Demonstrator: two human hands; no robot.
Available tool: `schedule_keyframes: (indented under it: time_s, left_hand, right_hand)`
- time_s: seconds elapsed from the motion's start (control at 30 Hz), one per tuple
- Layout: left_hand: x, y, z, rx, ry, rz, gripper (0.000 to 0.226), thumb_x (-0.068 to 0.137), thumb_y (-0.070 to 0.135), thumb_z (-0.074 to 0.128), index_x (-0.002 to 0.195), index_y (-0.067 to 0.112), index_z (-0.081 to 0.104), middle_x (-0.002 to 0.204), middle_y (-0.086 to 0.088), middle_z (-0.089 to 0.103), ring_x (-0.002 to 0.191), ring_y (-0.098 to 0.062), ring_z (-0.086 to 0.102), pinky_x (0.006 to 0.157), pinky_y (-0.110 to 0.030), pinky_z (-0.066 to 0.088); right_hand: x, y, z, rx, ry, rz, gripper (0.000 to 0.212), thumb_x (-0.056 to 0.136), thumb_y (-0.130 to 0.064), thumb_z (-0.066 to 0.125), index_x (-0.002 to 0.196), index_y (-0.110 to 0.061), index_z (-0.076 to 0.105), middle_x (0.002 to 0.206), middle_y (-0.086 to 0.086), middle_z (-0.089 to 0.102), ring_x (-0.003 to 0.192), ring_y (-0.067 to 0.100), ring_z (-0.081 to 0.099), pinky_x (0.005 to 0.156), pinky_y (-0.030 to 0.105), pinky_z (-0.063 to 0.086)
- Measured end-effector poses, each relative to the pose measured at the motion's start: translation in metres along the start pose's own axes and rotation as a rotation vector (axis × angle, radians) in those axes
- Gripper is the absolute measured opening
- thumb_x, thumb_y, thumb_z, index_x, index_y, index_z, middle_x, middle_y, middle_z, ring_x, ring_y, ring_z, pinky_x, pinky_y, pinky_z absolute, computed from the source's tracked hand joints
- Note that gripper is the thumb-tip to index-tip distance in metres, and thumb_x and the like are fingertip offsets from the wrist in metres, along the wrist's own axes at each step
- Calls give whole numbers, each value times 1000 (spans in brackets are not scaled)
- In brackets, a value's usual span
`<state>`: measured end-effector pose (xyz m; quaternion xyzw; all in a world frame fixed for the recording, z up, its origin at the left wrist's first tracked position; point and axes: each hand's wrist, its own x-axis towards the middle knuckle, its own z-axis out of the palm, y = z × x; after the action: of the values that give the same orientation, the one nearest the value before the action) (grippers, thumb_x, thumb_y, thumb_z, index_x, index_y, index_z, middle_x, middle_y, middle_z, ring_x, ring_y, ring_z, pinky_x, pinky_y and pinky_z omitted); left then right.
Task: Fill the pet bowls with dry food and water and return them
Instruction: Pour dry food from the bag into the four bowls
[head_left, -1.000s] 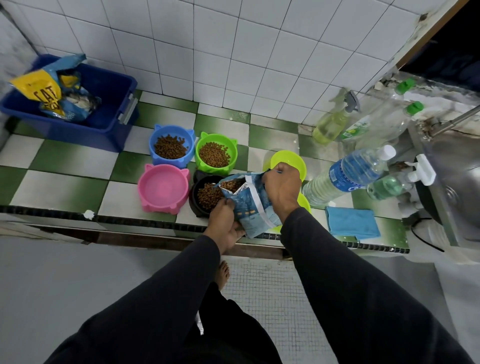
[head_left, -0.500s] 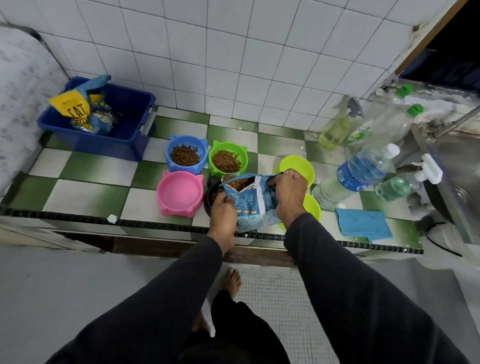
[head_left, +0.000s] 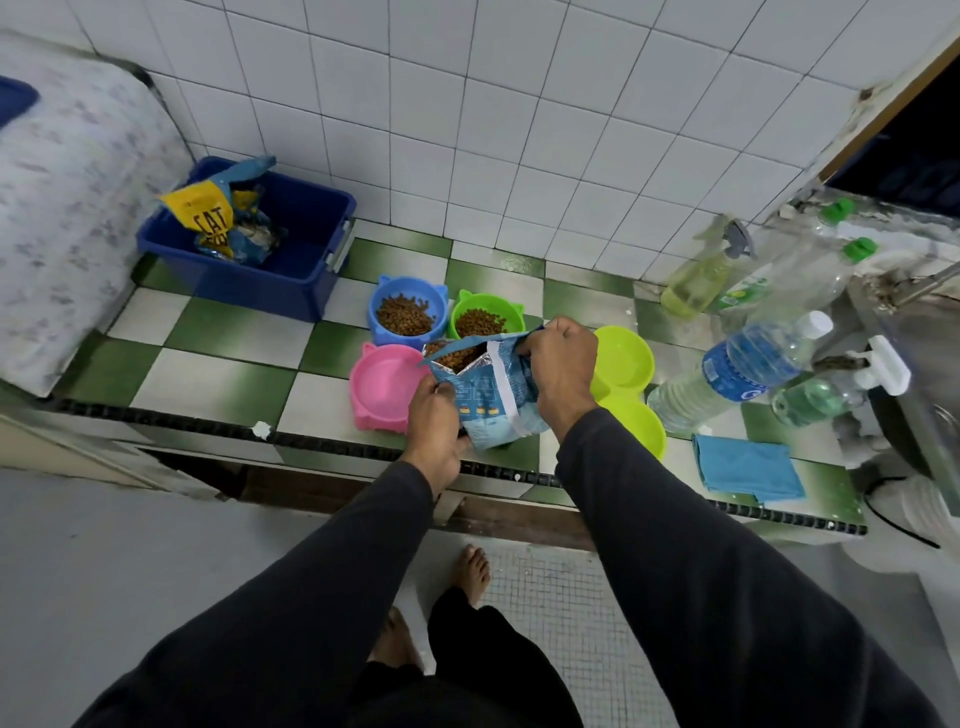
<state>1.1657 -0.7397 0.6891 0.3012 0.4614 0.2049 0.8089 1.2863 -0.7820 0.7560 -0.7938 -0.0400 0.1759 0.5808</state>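
A blue bag of dry food (head_left: 488, 395) stands open above the counter, kibble showing at its mouth. My left hand (head_left: 436, 421) grips the bag's lower left side and my right hand (head_left: 563, 358) pinches its top right corner. Behind it, a blue bowl (head_left: 408, 312) and a green bowl (head_left: 485, 319) both hold kibble. A pink bowl (head_left: 382, 389) to the left holds no food. The black bowl is hidden behind the bag. A lime double bowl (head_left: 626, 364) lies to the right.
A blue tub (head_left: 306, 270) with other food bags (head_left: 223, 218) sits at the back left. Water bottles (head_left: 737, 369), a spray bottle (head_left: 701, 275) and a blue cloth (head_left: 745, 467) crowd the right side near the sink (head_left: 914, 364). The checkered counter (head_left: 218, 374) ends at a dark front edge.
The bag has come upright from its tilt over the black bowl and now covers it. The view has shifted so everything sits further right and lower.
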Motion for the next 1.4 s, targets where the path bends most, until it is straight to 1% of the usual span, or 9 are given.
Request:
schedule_keyframes:
  time_s: [0.17,0.47,0.6,0.67,0.77,0.87,0.97,1.17,1.4]
  left_hand:
    - [9,4,-5,-75,-10,-44,28,105,19,44,121,31,64,118,-4,76,110,-32,72,93,-60,57]
    - [22,8,-11,-211,3,-122,34,107,17,38,135,22,58,128,-14,70,115,-39,68,99,-66,51]
    - [23,9,-14,-293,-18,-179,37,106,18,40,139,20,58,130,-15,70,116,-40,67,89,-60,55]
    - [23,9,-15,-326,-28,-210,39,106,19,39,141,19,57,132,-15,69,117,-39,66,83,-55,55]
    - [25,7,-16,-374,-37,-240,40,108,20,37,143,20,56,135,-15,67,119,-40,64,90,-58,52]
    - [28,7,-17,-423,-32,-261,39,109,21,36,141,17,57,135,-15,66,116,-39,64,97,-62,48]
    - [30,7,-18,-461,-23,-289,36,109,21,37,135,14,60,130,-15,68,111,-38,65,90,-59,50]
    - [30,4,-18,-480,-50,-335,29,108,22,40,114,12,67,116,-14,72,107,-36,67,78,-54,53]
    - [31,0,-21,-467,-48,-349,29,108,23,42,113,15,69,110,-11,75,101,-33,70,75,-51,55]
  right_hand:
    - [-2,-14,19,-196,-23,-140,33,59,1,65,50,-18,39,57,0,39,59,17,36,52,31,31]
    - [-9,-29,44,-385,-94,-335,23,65,4,58,56,-13,45,56,-1,39,60,17,35,54,30,29]
    - [-15,-32,55,-470,-150,-436,17,64,4,56,57,-7,46,57,2,39,60,17,33,53,32,26]
    - [-18,-35,60,-520,-184,-474,22,64,1,56,54,-15,43,53,-2,41,55,17,34,50,31,29]
    - [-20,-39,66,-582,-201,-497,21,64,-3,56,54,-17,44,51,-5,43,49,9,36,41,18,28]
    - [-21,-40,72,-654,-207,-505,16,66,-4,57,57,-14,47,54,-3,46,51,15,38,42,24,23]
    - [-21,-42,78,-686,-242,-516,28,67,-4,58,54,-20,40,54,-4,45,56,23,41,47,27,21]
    - [-21,-42,85,-814,-281,-524,5,70,-6,63,69,-11,61,67,7,59,65,31,53,57,28,36]
    - [-25,-45,93,-882,-329,-520,7,73,-10,67,73,-15,63,73,7,61,71,35,61,60,35,51]
